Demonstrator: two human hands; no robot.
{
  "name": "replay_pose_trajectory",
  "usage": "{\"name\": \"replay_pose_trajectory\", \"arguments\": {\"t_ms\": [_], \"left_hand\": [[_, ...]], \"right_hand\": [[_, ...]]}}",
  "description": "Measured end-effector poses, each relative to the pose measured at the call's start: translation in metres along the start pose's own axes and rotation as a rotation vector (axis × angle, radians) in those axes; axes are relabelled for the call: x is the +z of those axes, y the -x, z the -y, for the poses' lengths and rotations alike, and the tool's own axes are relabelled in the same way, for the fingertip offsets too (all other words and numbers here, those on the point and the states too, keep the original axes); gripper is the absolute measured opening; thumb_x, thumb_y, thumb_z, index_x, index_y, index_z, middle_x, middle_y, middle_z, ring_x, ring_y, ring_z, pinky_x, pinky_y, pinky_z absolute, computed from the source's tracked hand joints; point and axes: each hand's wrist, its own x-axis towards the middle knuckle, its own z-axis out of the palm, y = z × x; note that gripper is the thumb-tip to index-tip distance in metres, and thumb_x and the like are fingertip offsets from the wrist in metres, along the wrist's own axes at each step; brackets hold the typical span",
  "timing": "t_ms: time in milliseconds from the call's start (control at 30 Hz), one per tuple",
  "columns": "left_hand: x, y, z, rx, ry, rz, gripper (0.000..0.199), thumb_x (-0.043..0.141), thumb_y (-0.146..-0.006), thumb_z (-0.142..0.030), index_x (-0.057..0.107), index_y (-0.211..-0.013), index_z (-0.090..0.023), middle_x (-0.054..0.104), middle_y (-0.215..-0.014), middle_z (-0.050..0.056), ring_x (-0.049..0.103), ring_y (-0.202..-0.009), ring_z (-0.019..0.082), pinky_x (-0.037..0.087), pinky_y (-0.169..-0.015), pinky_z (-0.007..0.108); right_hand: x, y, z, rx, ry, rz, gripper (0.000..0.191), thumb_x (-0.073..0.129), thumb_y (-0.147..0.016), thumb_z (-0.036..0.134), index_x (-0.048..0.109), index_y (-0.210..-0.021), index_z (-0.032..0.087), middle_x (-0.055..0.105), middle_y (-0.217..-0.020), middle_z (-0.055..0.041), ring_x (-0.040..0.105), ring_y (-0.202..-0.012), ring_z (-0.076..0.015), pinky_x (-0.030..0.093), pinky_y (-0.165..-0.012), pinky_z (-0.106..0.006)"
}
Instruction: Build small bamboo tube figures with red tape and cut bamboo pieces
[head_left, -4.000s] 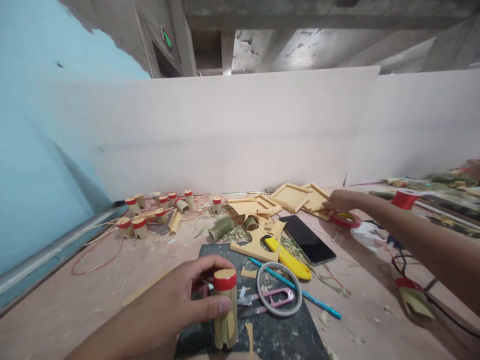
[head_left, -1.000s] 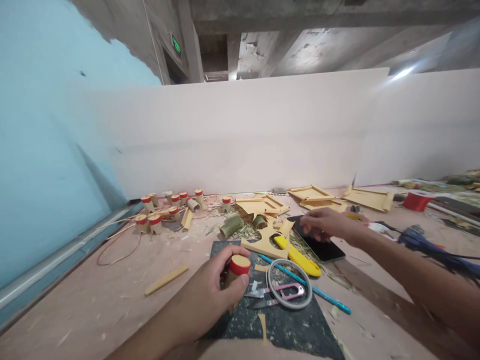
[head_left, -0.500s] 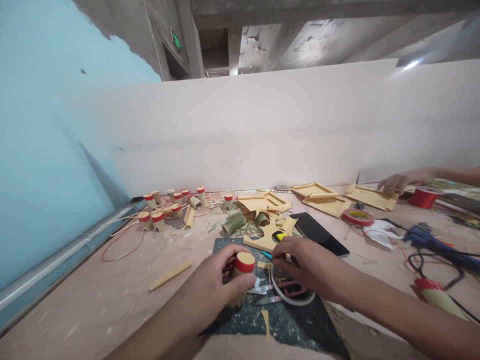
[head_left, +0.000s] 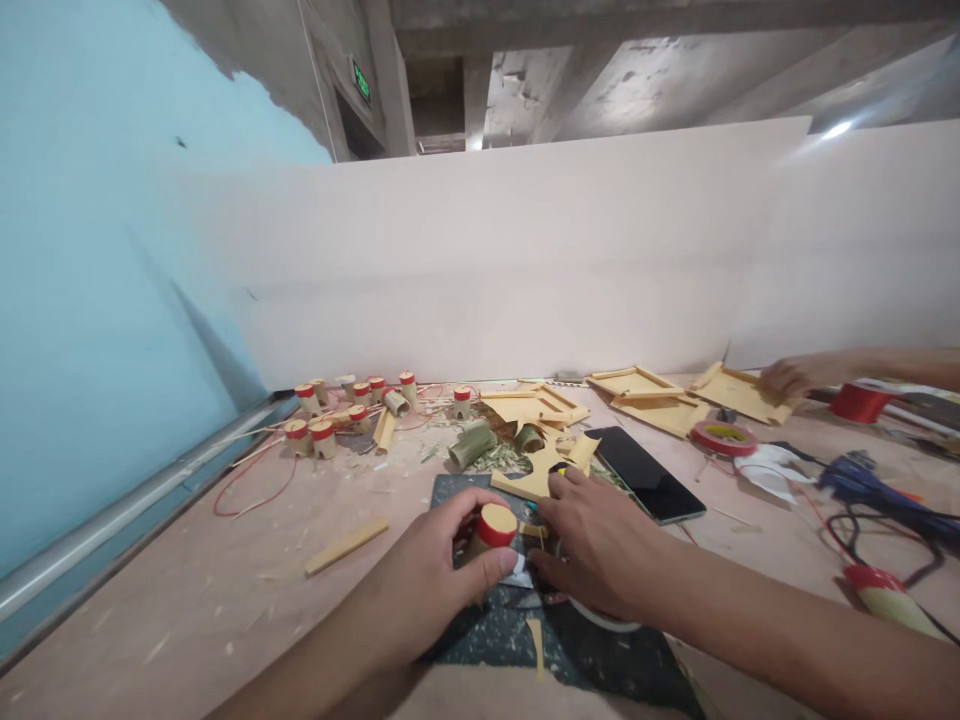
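My left hand (head_left: 439, 550) is closed around a short bamboo tube (head_left: 497, 525) with a red band and a flat pale top, held upright over the dark mat (head_left: 502, 635). My right hand (head_left: 600, 530) hovers low over the mat just right of the tube. Its thumb and fingers are curled but apart, with nothing visible between them. Beneath it lie scissors (head_left: 523, 598), mostly covered, and a white ring (head_left: 609, 618), partly hidden. Past its fingertips sits a pale board with curved cut-outs (head_left: 529, 480).
Several red-banded bamboo tubes (head_left: 322, 437) stand at the back left. A wooden strip (head_left: 347, 546) lies left of the mat. Behind it are green bamboo pieces (head_left: 472, 445) and shavings. A black tablet (head_left: 645, 473) and red tape roll (head_left: 724, 438) lie right; another person's hand (head_left: 795, 375) touches a tray.
My right hand has lowered and moved slightly left, its thumb spreading away from the fingers and covering more of the scissors and ring. My left hand keeps hold of the bamboo tube.
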Motion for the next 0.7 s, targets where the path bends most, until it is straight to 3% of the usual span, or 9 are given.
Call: {"name": "replay_pose_trajectory", "arguments": {"t_ms": [133,267,400,500,567,700], "left_hand": [[0.0,0.0,0.0,0.005,-0.003,0.002,0.027,0.072,-0.095,-0.033,0.067,-0.12,-0.024,0.073,-0.109,0.003,0.064,-0.104,0.027,0.045,-0.088,0.035],[0.0,0.0,-0.001,-0.003,0.035,0.009,0.029,0.073,-0.095,-0.034,0.066,-0.121,-0.023,0.071,-0.109,0.003,0.062,-0.104,0.028,0.044,-0.089,0.036],[0.001,0.001,-0.005,-0.005,0.128,0.047,0.032,0.073,-0.096,-0.035,0.063,-0.124,-0.023,0.068,-0.113,0.003,0.061,-0.108,0.027,0.043,-0.094,0.037],[0.003,0.002,-0.01,0.004,0.226,0.094,0.038,0.073,-0.094,-0.038,0.059,-0.125,-0.021,0.066,-0.117,0.004,0.06,-0.111,0.025,0.045,-0.096,0.035],[0.006,0.003,-0.011,0.007,0.287,0.122,0.04,0.074,-0.093,-0.039,0.058,-0.124,-0.02,0.064,-0.114,0.004,0.059,-0.108,0.023,0.045,-0.093,0.033],[0.011,0.005,-0.011,-0.002,0.466,0.199,0.04,0.082,-0.091,-0.033,0.056,-0.119,-0.021,0.064,-0.107,0.0,0.058,-0.098,0.017,0.042,-0.086,0.029]], "right_hand": [[0.002,-0.008,0.003,0.06,0.006,0.073,0.02,0.073,-0.105,0.034,0.076,-0.113,0.015,0.077,-0.121,-0.0108,0.073,-0.112,-0.0287,0.06,-0.099,-0.051],[0.008,-0.015,-0.002,0.095,-0.137,0.082,0.027,0.073,-0.106,0.035,0.073,-0.126,0.017,0.075,-0.127,-0.0102,0.075,-0.107,-0.026,0.063,-0.094,-0.047],[0.002,-0.011,-0.008,0.159,-0.405,-0.002,0.015,0.071,-0.106,0.031,0.074,-0.107,0.016,0.076,-0.107,-0.0061,0.073,-0.092,-0.0222,0.061,-0.083,-0.039],[-0.007,-0.001,-0.015,0.157,-0.676,-0.016,0.017,0.065,-0.102,0.029,0.071,-0.091,0.018,0.068,-0.083,-0.0018,0.065,-0.075,-0.019,0.051,-0.066,-0.031],[-0.012,0.006,-0.018,0.138,-0.867,0.014,0.02,0.063,-0.099,0.034,0.069,-0.088,0.019,0.061,-0.076,0.0015,0.056,-0.067,-0.0158,0.043,-0.058,-0.028],[-0.016,0.016,-0.017,0.108,-1.161,-0.015,0.019,0.06,-0.098,0.04,0.061,-0.091,0.022,0.052,-0.073,0.0053,0.047,-0.065,-0.0133,0.039,-0.058,-0.026]]}}
